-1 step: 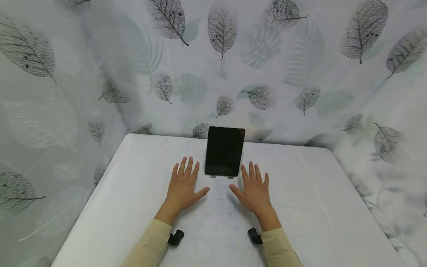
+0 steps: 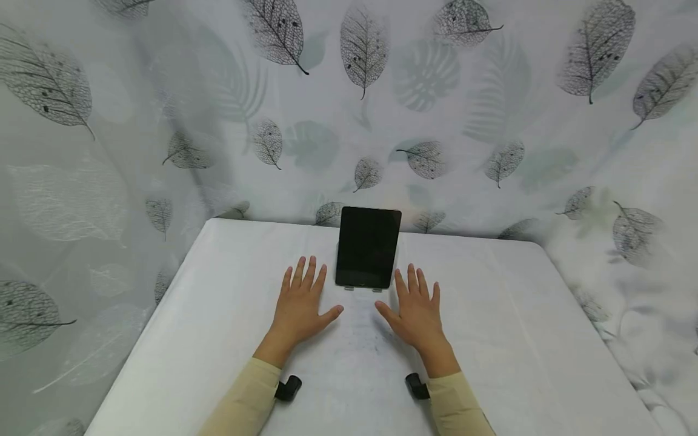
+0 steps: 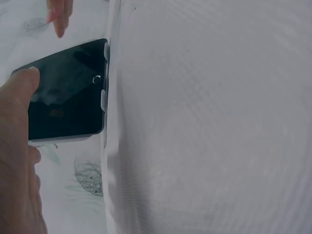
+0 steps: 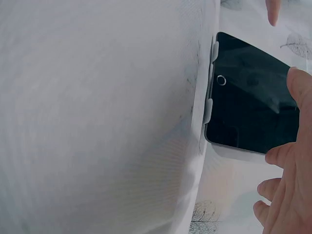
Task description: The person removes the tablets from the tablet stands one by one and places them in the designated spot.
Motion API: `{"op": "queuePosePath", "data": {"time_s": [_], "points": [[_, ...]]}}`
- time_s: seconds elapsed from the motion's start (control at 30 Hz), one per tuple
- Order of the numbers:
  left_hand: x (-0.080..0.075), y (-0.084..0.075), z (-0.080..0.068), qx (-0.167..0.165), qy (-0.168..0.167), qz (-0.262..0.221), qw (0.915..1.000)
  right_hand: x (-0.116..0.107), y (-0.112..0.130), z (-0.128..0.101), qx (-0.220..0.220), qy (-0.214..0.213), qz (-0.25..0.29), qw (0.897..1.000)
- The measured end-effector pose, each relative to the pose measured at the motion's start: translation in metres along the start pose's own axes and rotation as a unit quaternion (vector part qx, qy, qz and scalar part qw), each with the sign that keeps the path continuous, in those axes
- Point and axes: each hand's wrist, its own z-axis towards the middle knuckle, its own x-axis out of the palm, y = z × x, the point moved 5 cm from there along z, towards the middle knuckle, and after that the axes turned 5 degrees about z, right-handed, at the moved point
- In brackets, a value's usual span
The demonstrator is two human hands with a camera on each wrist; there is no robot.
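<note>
A black tablet [image 2: 368, 247] stands propped upright on a small pale stand [image 2: 361, 288] near the far edge of the bench [image 2: 518, 327], its dark screen facing the person. The left hand [image 2: 301, 303] lies flat on the bench just left of the tablet's lower edge, fingers straight and slightly spread, thumb pointing inward; this grip holds nothing. The right hand [image 2: 417, 309] mirrors it just right of the tablet, also flat and open-fingered, its grip likewise holding nothing. Neither hand touches the tablet, which sits between and slightly beyond the fingertips. Compared with the earlier head frame, nothing has visibly moved: both hands and the tablet keep the same places. In the left wrist view the tablet [image 3: 66, 90] shows a glossy glass face with a small round button near the stand's two pale clips, and the thumb [image 3: 17, 90] overlaps its corner in the picture. The right wrist view shows the same glossy tablet [image 4: 251, 102] and the clips at the bench edge. The bench is covered by a smooth white cloth with a faint grey smudge between the hands. Behind it hangs a pale curtain [image 2: 163, 121] printed with grey skeletal leaves. Both arms wear cream sleeves [image 2: 240, 399].
</note>
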Motion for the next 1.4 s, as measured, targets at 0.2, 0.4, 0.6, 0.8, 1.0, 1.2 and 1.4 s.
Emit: {"op": "queuePosePath", "data": {"time_s": [0.2, 0.4, 0.6, 0.8, 1.0, 1.2, 1.4], "points": [[-0.001, -0.002, 0.000, -0.002, -0.029, -0.066, 0.9974, 0.001, 0.000, 0.002, -0.013, -0.035, 0.024, 0.999], [0.002, -0.004, 0.005, -0.017, -0.050, -0.217, 0.9748, 0.007, 0.004, 0.008, -0.023, -0.095, 0.116, 0.988], [0.016, -0.008, 0.012, -0.059, -0.032, -0.393, 0.9172, 0.015, 0.003, 0.016, -0.002, -0.119, 0.247, 0.962], [0.027, -0.012, 0.014, -0.084, -0.036, -0.472, 0.8767, 0.025, 0.000, 0.024, 0.019, -0.148, 0.357, 0.922], [0.035, -0.017, 0.014, -0.072, -0.041, -0.506, 0.8584, 0.034, 0.000, 0.026, 0.020, -0.178, 0.416, 0.892], [0.037, -0.023, 0.018, -0.053, -0.055, -0.537, 0.8401, 0.037, -0.002, 0.027, 0.042, -0.202, 0.441, 0.874], [0.042, -0.025, 0.026, -0.044, -0.082, -0.568, 0.8181, 0.040, -0.010, 0.033, 0.069, -0.233, 0.445, 0.862]]}}
